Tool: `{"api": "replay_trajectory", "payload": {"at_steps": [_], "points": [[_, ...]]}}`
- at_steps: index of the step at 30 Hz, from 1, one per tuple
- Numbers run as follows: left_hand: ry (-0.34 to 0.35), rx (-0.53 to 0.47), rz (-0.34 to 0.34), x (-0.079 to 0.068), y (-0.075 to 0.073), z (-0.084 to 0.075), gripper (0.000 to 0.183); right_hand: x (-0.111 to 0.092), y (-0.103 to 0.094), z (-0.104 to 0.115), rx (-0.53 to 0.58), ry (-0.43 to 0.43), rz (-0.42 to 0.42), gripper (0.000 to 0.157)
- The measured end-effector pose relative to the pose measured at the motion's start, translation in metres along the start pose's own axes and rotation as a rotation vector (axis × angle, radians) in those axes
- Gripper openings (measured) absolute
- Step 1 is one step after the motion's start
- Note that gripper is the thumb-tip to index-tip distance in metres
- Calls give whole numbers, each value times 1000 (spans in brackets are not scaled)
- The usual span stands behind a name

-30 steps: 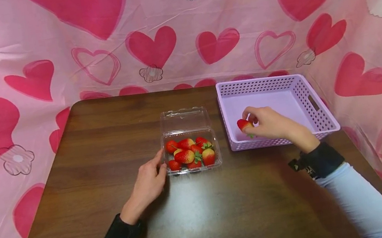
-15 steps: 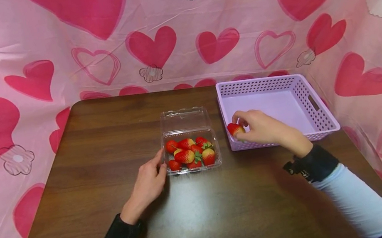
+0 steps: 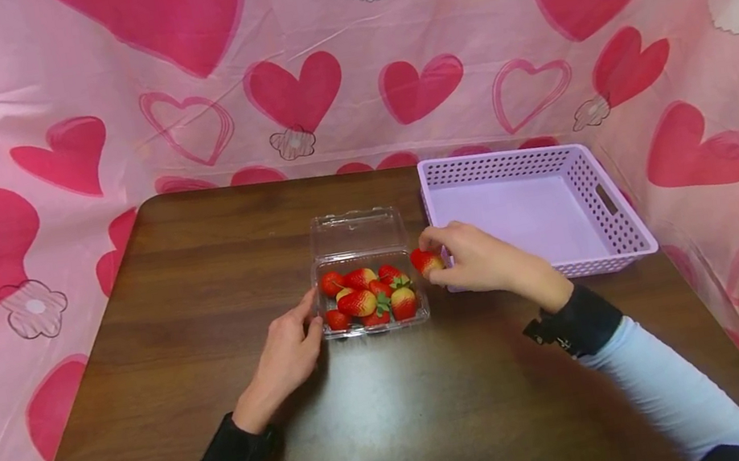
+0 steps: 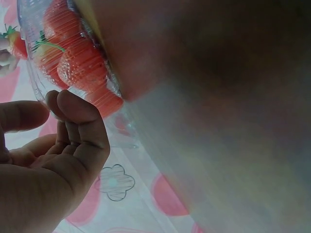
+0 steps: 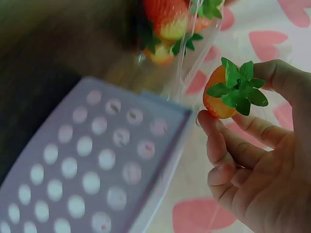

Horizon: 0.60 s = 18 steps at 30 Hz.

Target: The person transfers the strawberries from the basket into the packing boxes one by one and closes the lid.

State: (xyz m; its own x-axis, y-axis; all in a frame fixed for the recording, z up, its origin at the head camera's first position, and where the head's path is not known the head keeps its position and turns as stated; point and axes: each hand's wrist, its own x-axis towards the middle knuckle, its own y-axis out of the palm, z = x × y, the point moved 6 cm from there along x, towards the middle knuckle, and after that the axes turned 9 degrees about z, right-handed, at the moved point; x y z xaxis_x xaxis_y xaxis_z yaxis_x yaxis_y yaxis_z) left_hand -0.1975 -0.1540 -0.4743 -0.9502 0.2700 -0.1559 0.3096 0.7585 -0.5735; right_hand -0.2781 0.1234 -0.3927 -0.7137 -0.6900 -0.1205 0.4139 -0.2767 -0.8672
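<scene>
A clear plastic clamshell box (image 3: 377, 330) stands mid-table with its lid (image 3: 357, 232) folded back, holding several strawberries (image 3: 357, 303). At the box's left wall rests my left hand (image 3: 289, 346), its fingers touching the side. The left wrist view shows those fingertips (image 4: 77, 107) against the clear plastic. Between the box and a lilac basket (image 3: 431, 183), my right hand (image 3: 480, 257) pinches one strawberry (image 3: 426, 260) between thumb and fingers. Seen in the right wrist view, this strawberry (image 5: 218, 99) is red and yellowish with green leaves.
The perforated basket sits at the table's back right, its near left corner close to my right hand. The brown wooden table (image 3: 211, 249) ends at a pink heart-print cloth (image 3: 190, 32) behind and at both sides.
My right hand has carried the strawberry leftward, from over the basket, past its left rim, to the box's right edge. The left hand has stayed put.
</scene>
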Motion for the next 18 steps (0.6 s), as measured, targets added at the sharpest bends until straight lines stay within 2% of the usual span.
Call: {"api": "replay_trajectory", "payload": {"at_steps": [5, 18], "points": [[12, 7, -4, 1, 1, 0, 57, 9, 12, 7, 15, -2, 30, 39], [21, 23, -9, 1, 1, 0, 56, 28, 33, 14, -10, -4, 33, 44]]}}
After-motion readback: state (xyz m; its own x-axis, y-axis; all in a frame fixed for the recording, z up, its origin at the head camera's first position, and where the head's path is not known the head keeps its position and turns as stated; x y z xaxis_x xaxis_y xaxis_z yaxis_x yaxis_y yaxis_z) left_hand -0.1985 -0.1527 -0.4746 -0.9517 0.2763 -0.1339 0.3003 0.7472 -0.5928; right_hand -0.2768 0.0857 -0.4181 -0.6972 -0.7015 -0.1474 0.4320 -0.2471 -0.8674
